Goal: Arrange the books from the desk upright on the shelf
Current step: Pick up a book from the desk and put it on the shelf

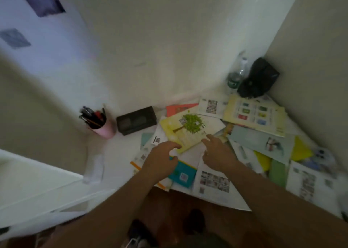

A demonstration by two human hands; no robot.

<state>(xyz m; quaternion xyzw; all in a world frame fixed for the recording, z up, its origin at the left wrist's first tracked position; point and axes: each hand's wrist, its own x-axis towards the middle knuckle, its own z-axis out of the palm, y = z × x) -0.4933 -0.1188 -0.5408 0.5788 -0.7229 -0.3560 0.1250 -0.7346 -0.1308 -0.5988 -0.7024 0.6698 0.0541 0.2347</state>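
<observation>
My left hand [162, 156] and right hand [216, 151] reach over the tree book [185, 130]. Both have loosely spread fingers, holding nothing.

White desk [120, 146]: scattered books [188, 131], pink pen cup [101, 127], black box [136, 120].

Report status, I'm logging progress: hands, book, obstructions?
Left hand and right hand open, reaching. Yellow book with green tree cover still on desk, ungripped. Loose books and papers piled beneath.
</observation>
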